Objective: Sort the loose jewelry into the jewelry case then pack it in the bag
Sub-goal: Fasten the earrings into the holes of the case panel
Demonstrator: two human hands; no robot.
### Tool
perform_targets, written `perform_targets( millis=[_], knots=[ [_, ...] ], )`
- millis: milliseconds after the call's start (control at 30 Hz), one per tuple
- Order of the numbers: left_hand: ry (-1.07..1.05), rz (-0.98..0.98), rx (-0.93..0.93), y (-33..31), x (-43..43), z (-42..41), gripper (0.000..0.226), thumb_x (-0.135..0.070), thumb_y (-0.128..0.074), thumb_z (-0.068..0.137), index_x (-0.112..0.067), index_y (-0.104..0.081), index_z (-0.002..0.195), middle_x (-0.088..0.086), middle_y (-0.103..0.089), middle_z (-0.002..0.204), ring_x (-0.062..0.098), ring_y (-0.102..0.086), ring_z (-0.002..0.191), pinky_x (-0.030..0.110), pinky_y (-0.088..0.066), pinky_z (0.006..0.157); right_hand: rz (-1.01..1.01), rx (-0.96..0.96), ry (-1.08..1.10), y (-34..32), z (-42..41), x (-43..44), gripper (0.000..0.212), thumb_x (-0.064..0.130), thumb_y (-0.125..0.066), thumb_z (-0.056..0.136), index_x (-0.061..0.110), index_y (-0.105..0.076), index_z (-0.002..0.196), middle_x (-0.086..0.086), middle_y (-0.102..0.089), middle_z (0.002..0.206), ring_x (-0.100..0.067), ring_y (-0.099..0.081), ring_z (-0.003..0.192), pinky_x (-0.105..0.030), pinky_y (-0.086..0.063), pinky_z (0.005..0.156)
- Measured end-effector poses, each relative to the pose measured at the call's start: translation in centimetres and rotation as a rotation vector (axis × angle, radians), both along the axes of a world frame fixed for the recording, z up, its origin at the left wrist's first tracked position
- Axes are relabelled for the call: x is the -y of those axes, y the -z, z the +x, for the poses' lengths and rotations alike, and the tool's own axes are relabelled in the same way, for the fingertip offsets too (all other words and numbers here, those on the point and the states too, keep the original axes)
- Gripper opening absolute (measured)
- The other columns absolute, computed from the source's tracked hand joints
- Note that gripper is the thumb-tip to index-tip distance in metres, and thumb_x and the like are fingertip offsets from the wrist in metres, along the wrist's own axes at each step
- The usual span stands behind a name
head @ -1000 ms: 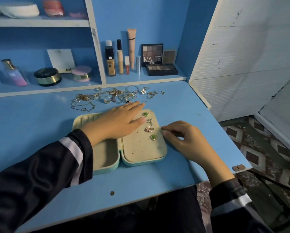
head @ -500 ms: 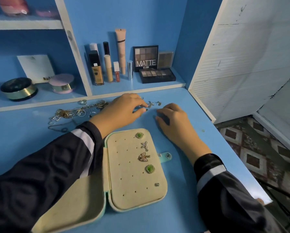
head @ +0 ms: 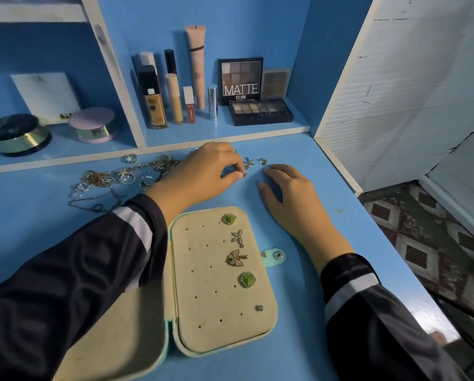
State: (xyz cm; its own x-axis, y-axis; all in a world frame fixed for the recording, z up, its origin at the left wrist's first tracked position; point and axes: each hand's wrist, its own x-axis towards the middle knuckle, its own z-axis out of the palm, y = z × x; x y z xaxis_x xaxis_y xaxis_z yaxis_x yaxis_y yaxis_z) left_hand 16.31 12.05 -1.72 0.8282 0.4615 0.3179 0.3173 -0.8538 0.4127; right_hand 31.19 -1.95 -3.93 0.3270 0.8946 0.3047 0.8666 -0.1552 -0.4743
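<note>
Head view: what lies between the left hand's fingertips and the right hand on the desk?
Only bare blue desk separates the left hand from the right hand in the head view; two small loose earrings lie just beyond the gap.

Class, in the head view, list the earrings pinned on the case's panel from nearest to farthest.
small round stud → near green earring → winged gold earring → small dragonfly earring → far green earring

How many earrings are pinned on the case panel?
5, down the right of the panel: green stud topmost, small winged one, larger winged one, second green stud, tiny silver stud lowest. None hidden.
</note>
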Motion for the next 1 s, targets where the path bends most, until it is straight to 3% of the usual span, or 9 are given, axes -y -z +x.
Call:
perform_targets(
  millis=[100, 233, 367, 533, 633, 767, 1000],
  knots=[
    [0.011, -0.026, 0.070, 0.0, 0.2, 0.1, 0.005, -0.016, -0.067, 0.089, -0.017, -0.072, 0.089, -0.005, -0.066, 0.097, 0.015, -0.060, 0.093, 0.036, -0.049, 0.086, 0.000, -0.004, -0.002, 0.0, 0.0, 0.0, 0.037, 0.025, -0.058, 0.095, 0.002, -0.063, 0.123, -0.009, -0.059, 0.129, -0.026, -0.056, 0.118, -0.024, -0.040, 0.097],
    [-0.043, -0.217, 0.183, -0.5, 0.7, -0.1, 0.003, -0.008, -0.066, 0.089, -0.008, -0.066, 0.086, -0.003, -0.073, 0.105, 0.004, -0.066, 0.098, 0.013, -0.049, 0.086, 0.006, -0.019, -0.003, -0.1, 0.0, 0.0, 0.036, 0.024, -0.059, 0.095, 0.001, -0.063, 0.122, -0.011, -0.060, 0.128, -0.028, -0.056, 0.118, -0.030, -0.043, 0.099],
    [-0.077, -0.344, 0.223, -0.7, 1.0, -0.2, 0.006, -0.010, -0.067, 0.090, -0.005, -0.062, 0.090, -0.009, -0.073, 0.094, 0.001, -0.067, 0.085, 0.021, -0.054, 0.081, 0.007, -0.021, -0.003, 0.0, 0.0, 0.0, 0.036, 0.025, -0.060, 0.095, 0.001, -0.063, 0.122, -0.011, -0.059, 0.129, -0.028, -0.056, 0.119, -0.030, -0.043, 0.099],
    [-0.065, -0.450, 0.256, -1.0, 1.1, -0.2, 0.004, -0.010, -0.069, 0.090, -0.012, -0.066, 0.092, -0.001, -0.071, 0.091, 0.022, -0.067, 0.085, 0.039, -0.055, 0.083, 0.003, -0.023, -0.004, 0.0, 0.1, 0.0, 0.037, 0.025, -0.060, 0.095, 0.001, -0.063, 0.123, -0.011, -0.059, 0.129, -0.028, -0.056, 0.119, -0.029, -0.043, 0.098],
    [-0.073, -0.493, 0.277, -0.9, 0.9, -0.3, 0.008, -0.011, -0.070, 0.090, -0.015, -0.071, 0.096, 0.004, -0.073, 0.094, 0.023, -0.069, 0.087, 0.034, -0.057, 0.085, 0.007, -0.025, -0.001, -0.1, 0.1, 0.1, 0.036, 0.024, -0.060, 0.095, 0.002, -0.063, 0.123, -0.011, -0.059, 0.129, -0.028, -0.055, 0.119, -0.027, -0.041, 0.097],
    [-0.063, -0.565, 0.288, -1.2, 0.8, -0.4, 0.012, -0.012, -0.074, 0.086, -0.016, -0.073, 0.098, 0.001, -0.074, 0.095, 0.012, -0.070, 0.088, 0.024, -0.055, 0.084, 0.017, -0.030, 0.000, 0.0, 0.1, 0.1, 0.036, 0.025, -0.060, 0.095, 0.002, -0.063, 0.123, -0.010, -0.059, 0.130, -0.027, -0.056, 0.119, -0.025, -0.039, 0.096],
    [-0.085, -0.556, 0.285, -1.6, 0.8, -0.7, 0.017, -0.010, -0.071, 0.088, -0.026, -0.070, 0.091, -0.005, -0.073, 0.093, 0.007, -0.068, 0.086, 0.021, -0.055, 0.085, 0.033, -0.024, -0.018, 0.0, 0.0, 0.0, 0.034, 0.024, -0.060, 0.095, 0.003, -0.064, 0.122, -0.010, -0.060, 0.128, -0.025, -0.058, 0.114, -0.018, -0.037, 0.092]
  ],
)
